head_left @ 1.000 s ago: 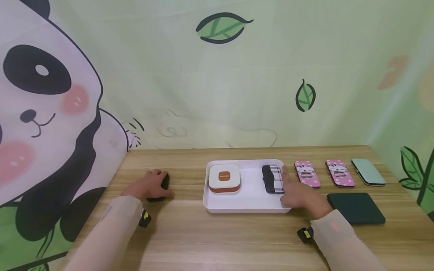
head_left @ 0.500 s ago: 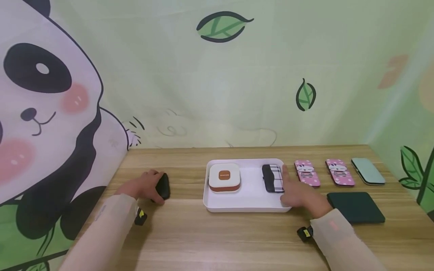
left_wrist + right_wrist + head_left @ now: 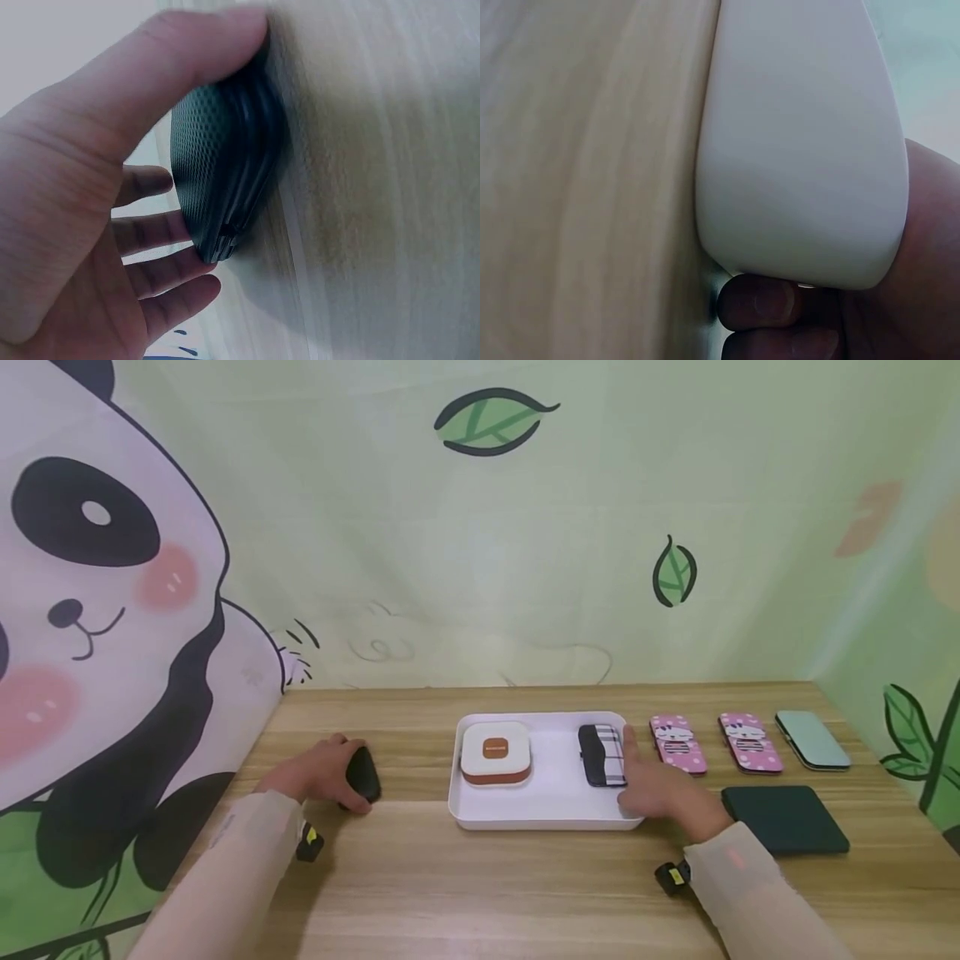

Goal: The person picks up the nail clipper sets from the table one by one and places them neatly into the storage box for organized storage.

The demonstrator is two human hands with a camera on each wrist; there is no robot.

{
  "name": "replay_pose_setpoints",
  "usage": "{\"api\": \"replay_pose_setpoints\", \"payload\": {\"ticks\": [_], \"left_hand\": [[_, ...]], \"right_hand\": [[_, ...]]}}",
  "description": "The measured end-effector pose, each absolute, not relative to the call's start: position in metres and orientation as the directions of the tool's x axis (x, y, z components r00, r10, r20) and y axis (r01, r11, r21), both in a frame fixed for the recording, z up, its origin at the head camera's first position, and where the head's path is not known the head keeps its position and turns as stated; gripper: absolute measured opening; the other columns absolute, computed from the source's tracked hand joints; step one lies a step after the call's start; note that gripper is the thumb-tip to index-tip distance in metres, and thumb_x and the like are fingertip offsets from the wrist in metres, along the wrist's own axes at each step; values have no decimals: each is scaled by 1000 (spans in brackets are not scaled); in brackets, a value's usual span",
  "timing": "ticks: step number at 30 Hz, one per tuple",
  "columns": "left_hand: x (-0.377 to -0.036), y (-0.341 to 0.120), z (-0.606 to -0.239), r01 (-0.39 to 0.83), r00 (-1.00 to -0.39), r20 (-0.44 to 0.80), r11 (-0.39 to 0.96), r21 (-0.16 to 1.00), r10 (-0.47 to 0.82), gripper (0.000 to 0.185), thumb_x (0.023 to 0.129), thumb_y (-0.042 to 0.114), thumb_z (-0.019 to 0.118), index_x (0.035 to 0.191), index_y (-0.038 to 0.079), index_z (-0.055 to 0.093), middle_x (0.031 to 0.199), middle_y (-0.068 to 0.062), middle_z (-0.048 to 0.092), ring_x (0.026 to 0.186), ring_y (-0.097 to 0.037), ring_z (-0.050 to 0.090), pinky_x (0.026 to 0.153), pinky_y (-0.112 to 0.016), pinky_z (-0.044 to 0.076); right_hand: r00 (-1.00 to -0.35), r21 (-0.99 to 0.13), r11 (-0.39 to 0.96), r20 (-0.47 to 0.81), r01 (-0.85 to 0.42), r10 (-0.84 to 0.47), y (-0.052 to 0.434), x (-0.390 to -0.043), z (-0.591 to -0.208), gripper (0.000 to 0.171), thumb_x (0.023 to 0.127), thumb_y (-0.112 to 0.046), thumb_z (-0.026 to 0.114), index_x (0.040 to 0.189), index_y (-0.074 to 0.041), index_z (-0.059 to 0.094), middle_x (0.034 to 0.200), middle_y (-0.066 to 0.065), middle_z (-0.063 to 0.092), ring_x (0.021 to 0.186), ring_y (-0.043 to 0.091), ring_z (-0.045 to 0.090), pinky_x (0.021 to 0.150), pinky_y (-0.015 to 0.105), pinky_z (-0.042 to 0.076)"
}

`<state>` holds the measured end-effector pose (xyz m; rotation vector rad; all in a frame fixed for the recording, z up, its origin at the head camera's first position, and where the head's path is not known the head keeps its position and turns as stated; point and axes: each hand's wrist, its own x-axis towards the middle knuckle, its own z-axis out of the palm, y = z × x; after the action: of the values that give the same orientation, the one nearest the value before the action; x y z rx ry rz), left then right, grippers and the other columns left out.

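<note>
My left hand holds a small black case at the left of the table. In the left wrist view this case shows a dimpled face and a rounded, seamed edge; the thumb lies over its near end and the fingers are at the far side. My right hand grips the right end of a white tray, fingers against the outer wall. Inside the tray, a square white-and-brown box sits left and a plaid case with a black flap sits right, beside that hand.
Right of the tray lie two pink cat-print cases, a pale mint case and a dark green flat case. A printed cloth wall stands behind the wooden table.
My left hand has drawn back leftward from over the black case, showing more of it; the case is now slightly turned. My right hand stays at the tray's end.
</note>
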<state>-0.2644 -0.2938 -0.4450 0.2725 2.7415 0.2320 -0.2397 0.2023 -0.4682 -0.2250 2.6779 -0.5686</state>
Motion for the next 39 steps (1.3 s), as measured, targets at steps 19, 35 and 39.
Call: {"api": "replay_pose_setpoints", "payload": {"ticks": [19, 35, 39], "left_hand": [[-273, -267, -431, 283, -922, -224, 944, 171, 317, 107, 72, 61, 80, 154, 7, 37, 144, -19, 43, 120, -35, 46, 93, -51, 48], [-274, -239, -401, 332, -920, -167, 931, 154, 356, 106, 71, 64, 77, 154, 11, 38, 146, -17, 45, 118, -32, 48, 92, -47, 50], [-273, -234, -396, 344, -916, -162, 925, 161, 368, 108, 69, 68, 77, 154, 12, 39, 148, -17, 45, 121, -32, 49, 94, -48, 49]], "right_hand": [[-915, -403, 911, -329, -87, -232, 204, -240, -468, 100, 86, -12, 52, 156, 0, -18, 59, 1, 44, 46, 14, 37, 44, 27, 28], [-915, -408, 910, -332, -77, -227, 202, -238, -467, 100, 87, -13, 54, 156, -1, -17, 59, 2, 46, 45, 14, 38, 44, 26, 29], [-916, -417, 906, -330, -75, -228, 201, -237, -465, 100, 87, -13, 54, 157, -1, -16, 60, 3, 47, 45, 16, 40, 44, 27, 30]]}}
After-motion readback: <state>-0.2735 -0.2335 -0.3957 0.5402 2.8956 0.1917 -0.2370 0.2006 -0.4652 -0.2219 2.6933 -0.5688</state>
